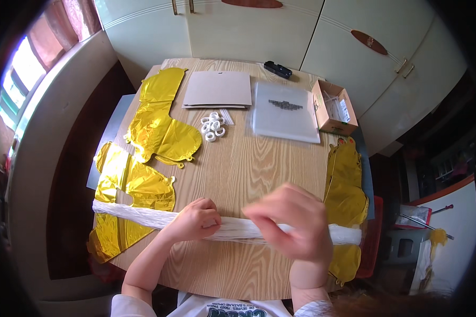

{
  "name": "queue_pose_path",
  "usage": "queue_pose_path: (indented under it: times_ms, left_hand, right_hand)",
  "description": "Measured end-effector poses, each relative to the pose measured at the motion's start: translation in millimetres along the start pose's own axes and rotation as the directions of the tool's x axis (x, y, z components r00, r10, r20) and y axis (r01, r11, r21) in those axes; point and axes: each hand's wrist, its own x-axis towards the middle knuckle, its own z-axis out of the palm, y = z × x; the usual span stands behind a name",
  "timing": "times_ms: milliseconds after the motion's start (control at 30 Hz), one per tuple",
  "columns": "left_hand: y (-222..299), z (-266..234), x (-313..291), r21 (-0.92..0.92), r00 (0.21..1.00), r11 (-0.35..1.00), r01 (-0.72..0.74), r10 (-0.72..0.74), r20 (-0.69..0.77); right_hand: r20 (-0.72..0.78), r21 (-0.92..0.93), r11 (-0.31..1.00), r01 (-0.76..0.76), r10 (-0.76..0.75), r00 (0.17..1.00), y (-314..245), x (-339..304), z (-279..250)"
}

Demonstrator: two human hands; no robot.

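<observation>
A long bundle of white string (238, 229) lies across the near part of the wooden table, over gold foil balloons at both ends. My left hand (195, 219) is closed at the middle of the bundle, its curled fingers on the strands. Raised over the bundle's right part is my right hand (296, 222), slightly blurred, with its fingers curled into a pinch. Whatever it may hold is too thin or hidden to make out. Flat gold foil balloons (164, 127) are spread on the left, and folded gold foil (346, 185) lies along the right edge.
White ribbon rolls (212, 126) are piled in the middle beside short clear strips. Behind them are grey-brown cardboard sheets (217, 89), a stack of clear plastic bags (285, 113), a black device (277, 70) and an open cardboard box (334, 108). Pale cabinets (248, 31) stand behind the table (238, 174).
</observation>
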Motion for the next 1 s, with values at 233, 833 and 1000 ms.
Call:
queue_pose_path:
  times_ms: [233,833,1000]
  left_hand:
    - [-0.4,-1.4,-0.9,-0.052,1.0,0.998,-0.02,0.019,-0.011]
    - [-1.1,0.3,-3.6,-0.067,1.0,0.998,-0.013,0.014,0.004]
    - [0.3,1.5,-3.3,-0.048,1.0,0.998,-0.028,0.028,-0.005]
  right_hand:
    - [0.565,-0.448,0.884,-0.136,0.398,0.723,70.0,-23.6,51.1]
    - [0.753,-0.376,0.9,-0.219,0.435,0.493,85.7,-24.6,78.6]
    - [0.743,-0.329,0.926,-0.186,0.375,0.555,87.9,-25.8,78.8]
